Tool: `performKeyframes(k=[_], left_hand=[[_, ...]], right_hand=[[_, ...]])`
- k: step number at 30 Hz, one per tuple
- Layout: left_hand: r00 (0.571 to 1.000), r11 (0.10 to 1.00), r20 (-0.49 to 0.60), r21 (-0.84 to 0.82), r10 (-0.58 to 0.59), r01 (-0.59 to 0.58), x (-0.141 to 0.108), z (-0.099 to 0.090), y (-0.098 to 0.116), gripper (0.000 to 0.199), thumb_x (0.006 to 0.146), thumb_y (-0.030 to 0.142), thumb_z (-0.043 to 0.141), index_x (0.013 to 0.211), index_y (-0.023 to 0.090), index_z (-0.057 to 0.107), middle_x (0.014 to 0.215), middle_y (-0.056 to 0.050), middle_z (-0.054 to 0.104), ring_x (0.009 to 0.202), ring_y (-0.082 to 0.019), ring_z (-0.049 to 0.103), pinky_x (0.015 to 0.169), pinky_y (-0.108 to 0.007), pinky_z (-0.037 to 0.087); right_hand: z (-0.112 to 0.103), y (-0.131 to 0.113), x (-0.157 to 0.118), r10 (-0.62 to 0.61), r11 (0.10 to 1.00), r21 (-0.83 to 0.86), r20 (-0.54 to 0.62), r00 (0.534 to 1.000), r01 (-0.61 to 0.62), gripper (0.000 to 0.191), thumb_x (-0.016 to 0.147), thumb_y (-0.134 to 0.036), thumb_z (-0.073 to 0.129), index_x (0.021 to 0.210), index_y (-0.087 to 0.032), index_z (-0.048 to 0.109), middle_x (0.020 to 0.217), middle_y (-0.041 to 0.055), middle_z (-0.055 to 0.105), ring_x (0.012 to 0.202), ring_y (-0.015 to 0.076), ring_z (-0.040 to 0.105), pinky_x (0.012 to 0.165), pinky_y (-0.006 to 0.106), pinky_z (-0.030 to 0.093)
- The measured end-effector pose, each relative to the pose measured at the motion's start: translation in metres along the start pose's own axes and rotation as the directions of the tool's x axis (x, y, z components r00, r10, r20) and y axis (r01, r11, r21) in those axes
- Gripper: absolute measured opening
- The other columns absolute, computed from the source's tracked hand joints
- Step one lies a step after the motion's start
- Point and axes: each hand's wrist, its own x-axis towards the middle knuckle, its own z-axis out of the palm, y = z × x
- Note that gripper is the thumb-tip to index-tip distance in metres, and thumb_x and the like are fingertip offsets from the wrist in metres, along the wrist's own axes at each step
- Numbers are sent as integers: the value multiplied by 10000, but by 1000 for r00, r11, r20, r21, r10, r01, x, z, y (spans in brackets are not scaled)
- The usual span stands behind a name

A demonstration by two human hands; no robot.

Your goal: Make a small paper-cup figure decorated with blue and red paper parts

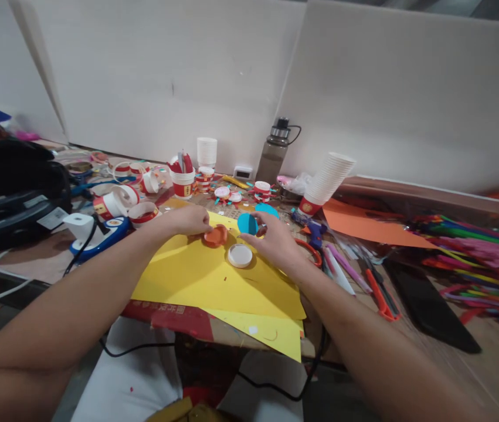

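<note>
Holding blue disc [245, 224] by edge

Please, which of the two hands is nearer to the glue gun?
Right. The right hand is close on the left of the glue gun; the left hand is farther left, beside the orange piece.

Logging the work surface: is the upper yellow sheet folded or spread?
Spread: the upper yellow sheet lies broad and flat over another yellow sheet, with the white round piece resting on top.
</note>
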Motion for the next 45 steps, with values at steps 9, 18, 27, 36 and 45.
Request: performKeyframes(k=[9,18,27,36,45], left_hand=[[925,990,-369,-72,89,-124,0,11,15,138,680,147,566,573,199,496,563,-8,570,547,-142,499,542,-257,281],[796,722,-577,-471,182,-507,-11,15,37,197,788,310,649,731,178,514,673,6,571,619,-115,536,589,-235,401],[851,180,-407,-859,331,-480,-1,30,30,493,775,450,715,1176,197,581,1056,-81,652,910,-178,632,773,-322,546],[856,65,-362,-909,368,-413,0,38,35,444,813,455,673,1175,203,621,892,-46,657,728,-130,622,672,-288,556],[891,16,-303,-945,339,-327,-4,42,42,405,805,499,666,945,118,677,826,-75,690,711,-145,648,697,-295,556]], right_hand=[[4,-4,-5,-77,992,95,-46,996,81,467,779,-324,688,1208,-184,571,1176,105,658,1031,239,616,840,368,496],[5,-4,-7,-142,932,306,-187,972,195,595,784,-249,682,1335,-214,461,1335,107,582,1169,230,598,979,383,507],[2,-9,-10,-230,889,331,-275,934,316,592,790,-234,693,1340,-224,473,1359,112,555,1170,236,598,972,400,530],[-3,-10,-11,-311,906,180,-333,890,384,583,778,-220,737,1323,-296,546,1308,93,565,1203,242,542,862,371,577],[3,6,-5,-414,900,-43,-394,821,433,621,774,-264,754,1356,-285,538,1251,111,612,1168,259,574,984,437,501]])
